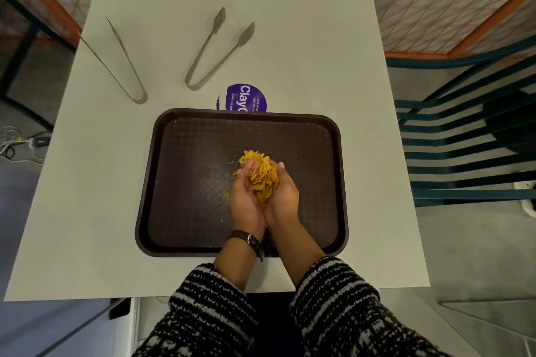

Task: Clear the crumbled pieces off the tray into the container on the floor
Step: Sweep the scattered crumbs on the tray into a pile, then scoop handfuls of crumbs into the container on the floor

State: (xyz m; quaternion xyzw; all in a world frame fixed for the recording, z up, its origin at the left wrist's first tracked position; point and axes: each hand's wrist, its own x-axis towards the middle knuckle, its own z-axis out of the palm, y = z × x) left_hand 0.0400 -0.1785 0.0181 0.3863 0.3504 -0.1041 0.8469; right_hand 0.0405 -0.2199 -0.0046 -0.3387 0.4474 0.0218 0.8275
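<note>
A dark brown tray (185,182) lies on the white table (319,66). Over its middle, my left hand (245,200) and my right hand (282,200) are cupped together side by side, palms up, with fingers curled round a heap of yellow-orange crumbled pieces (261,174). The heap spills past my fingertips at the far end. Tiny yellow crumbs (230,164) are scattered on the tray to the left of my hands. A dark watch sits on my left wrist. The container on the floor is not visible.
Two metal tongs lie on the table behind the tray, thin ones (116,64) at the left and wider ones (216,52) near the middle. A purple round sticker (246,97) peeks from under the tray's far edge. A teal slatted chair (464,148) stands at the right.
</note>
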